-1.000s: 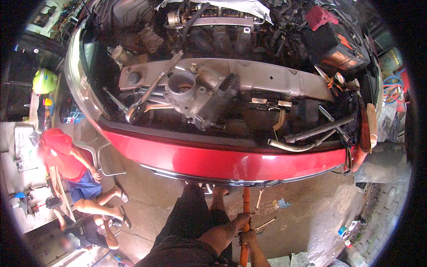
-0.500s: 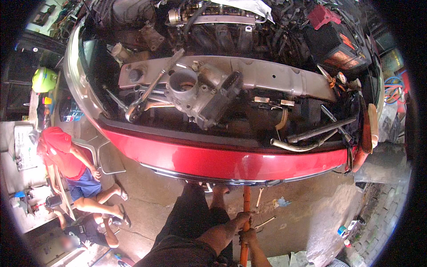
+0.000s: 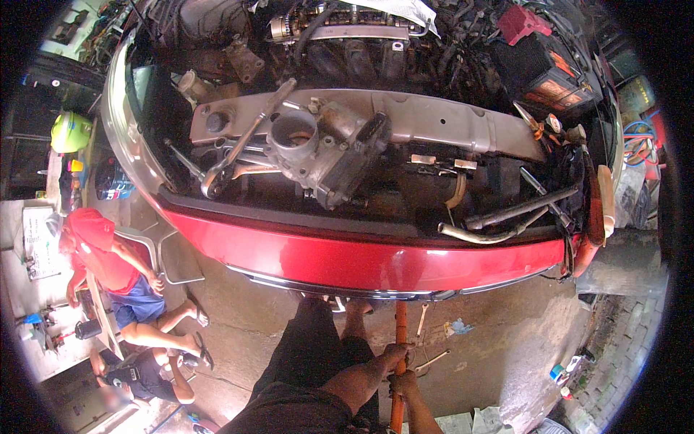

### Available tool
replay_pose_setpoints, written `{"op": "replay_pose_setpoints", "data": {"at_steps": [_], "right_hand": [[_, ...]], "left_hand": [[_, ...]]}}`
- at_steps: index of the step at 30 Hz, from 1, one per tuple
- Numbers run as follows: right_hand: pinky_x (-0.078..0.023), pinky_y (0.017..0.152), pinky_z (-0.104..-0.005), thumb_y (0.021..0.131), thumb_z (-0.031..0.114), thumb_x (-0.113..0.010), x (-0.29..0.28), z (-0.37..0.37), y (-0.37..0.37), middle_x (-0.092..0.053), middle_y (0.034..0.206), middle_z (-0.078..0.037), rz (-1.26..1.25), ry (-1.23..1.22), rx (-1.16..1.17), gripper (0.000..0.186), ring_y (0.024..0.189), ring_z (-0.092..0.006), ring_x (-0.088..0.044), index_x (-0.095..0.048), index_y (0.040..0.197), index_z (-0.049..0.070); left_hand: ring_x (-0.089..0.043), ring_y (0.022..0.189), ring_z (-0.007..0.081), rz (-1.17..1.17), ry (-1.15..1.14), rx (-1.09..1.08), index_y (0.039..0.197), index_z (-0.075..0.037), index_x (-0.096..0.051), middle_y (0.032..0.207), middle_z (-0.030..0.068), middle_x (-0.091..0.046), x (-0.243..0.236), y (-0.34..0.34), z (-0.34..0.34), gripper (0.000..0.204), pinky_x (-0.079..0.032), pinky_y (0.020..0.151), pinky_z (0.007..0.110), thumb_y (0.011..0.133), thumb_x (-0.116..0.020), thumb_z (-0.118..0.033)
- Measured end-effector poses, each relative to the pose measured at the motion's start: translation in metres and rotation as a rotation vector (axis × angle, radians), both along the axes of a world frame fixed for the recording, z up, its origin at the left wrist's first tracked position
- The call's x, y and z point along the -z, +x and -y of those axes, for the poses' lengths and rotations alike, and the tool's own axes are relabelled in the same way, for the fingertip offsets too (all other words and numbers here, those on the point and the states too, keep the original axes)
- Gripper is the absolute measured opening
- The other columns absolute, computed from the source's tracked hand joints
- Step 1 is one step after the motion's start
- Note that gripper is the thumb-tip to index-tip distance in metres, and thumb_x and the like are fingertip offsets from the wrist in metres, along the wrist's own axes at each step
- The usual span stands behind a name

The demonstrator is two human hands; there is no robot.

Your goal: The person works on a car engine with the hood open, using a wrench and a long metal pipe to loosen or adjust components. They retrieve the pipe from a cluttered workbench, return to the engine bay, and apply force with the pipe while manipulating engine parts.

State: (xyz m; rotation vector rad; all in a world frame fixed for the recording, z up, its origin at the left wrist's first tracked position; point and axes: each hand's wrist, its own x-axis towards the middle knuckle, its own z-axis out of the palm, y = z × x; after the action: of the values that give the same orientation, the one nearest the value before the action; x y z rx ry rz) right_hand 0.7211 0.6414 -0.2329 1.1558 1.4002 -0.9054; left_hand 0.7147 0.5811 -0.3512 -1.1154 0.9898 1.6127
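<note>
My left hand (image 3: 395,356) is closed around an upright-looking orange bar (image 3: 400,325) below the bumper. Just below it on the same bar, my right hand (image 3: 403,383) is wrapped, with the forearm reaching from the bottom edge. The bar runs toward the red bumper (image 3: 361,260), where its far end is hidden. Over the bumper, a metal throttle body (image 3: 296,141) sits on the crossmember (image 3: 434,119), beside a ratchet (image 3: 217,177) and other wrenches. Metal bars (image 3: 520,206) lie at the right of the front. Two wrenches (image 3: 423,318) lie on the floor beside the orange bar.
A co-worker in red (image 3: 108,267) sits on a chair (image 3: 181,260) at left; another person (image 3: 144,380) is low at lower left. A green rounded object (image 3: 70,132) is on the left bench. The open engine bay holds a battery (image 3: 549,87). Coiled hoses (image 3: 640,145) are at right.
The co-worker in red has drawn one hand slightly toward the left, and the lower person has shifted their arms. My hands remain on the orange bar.
</note>
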Motion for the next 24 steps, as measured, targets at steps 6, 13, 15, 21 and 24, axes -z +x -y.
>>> {"op": "replay_pose_setpoints", "data": {"at_steps": [6,13,15,21,24], "right_hand": [[-0.051,0.045,-0.0392,0.083,0.007,-0.070,0.013,-0.015,0.007,-0.060,0.061,-0.011,0.003,-0.123,0.104,0.013,0.048,-0.0242,-0.060,-0.060,0.082,-0.001],[-0.049,0.043,-0.0367,0.081,0.007,-0.072,0.008,-0.031,-0.003,-0.056,0.059,-0.008,0.107,-0.287,0.173,0.014,0.045,-0.0223,-0.056,-0.059,0.085,0.001],[-0.048,0.044,-0.0363,0.081,0.007,-0.072,0.008,-0.031,0.000,-0.056,0.059,-0.007,0.105,-0.298,0.265,0.015,0.045,-0.0223,-0.056,-0.059,0.086,0.001],[-0.049,0.045,-0.0360,0.081,0.004,-0.070,0.017,-0.024,0.006,-0.059,0.064,-0.009,0.125,-0.233,0.056,0.013,0.047,-0.0231,-0.058,-0.060,0.088,-0.001],[-0.052,0.048,-0.0372,0.080,0.005,-0.071,0.012,-0.023,0.000,-0.061,0.066,-0.010,0.103,-0.258,0.058,0.015,0.050,-0.0241,-0.061,-0.061,0.089,-0.003]], "left_hand": [[-0.052,0.047,0.0181,0.059,-0.013,0.028,0.077,-0.011,-0.058,0.058,0.0014,-0.051,-0.015,-0.012,0.005,0.023,-0.043,0.045,0.035,0.093,-0.065,-0.026],[-0.053,0.048,0.0183,0.076,-0.029,0.058,0.080,-0.010,-0.061,0.059,0.0018,-0.052,-0.017,-0.012,0.000,0.020,-0.043,0.046,0.035,0.093,-0.063,-0.025],[-0.054,0.049,0.0183,0.079,-0.034,0.066,0.081,-0.009,-0.062,0.059,0.0019,-0.053,-0.018,-0.012,0.001,0.020,-0.044,0.046,0.035,0.093,-0.063,-0.024],[-0.055,0.050,0.0185,0.086,-0.052,0.082,0.083,-0.008,-0.065,0.060,0.0023,-0.054,-0.018,-0.012,0.000,0.019,-0.044,0.046,0.035,0.093,-0.062,-0.023],[-0.055,0.051,0.0186,0.094,-0.067,0.093,0.085,-0.007,-0.066,0.061,0.0025,-0.054,-0.018,-0.013,-0.001,0.019,-0.045,0.047,0.035,0.093,-0.061,-0.023]]}}
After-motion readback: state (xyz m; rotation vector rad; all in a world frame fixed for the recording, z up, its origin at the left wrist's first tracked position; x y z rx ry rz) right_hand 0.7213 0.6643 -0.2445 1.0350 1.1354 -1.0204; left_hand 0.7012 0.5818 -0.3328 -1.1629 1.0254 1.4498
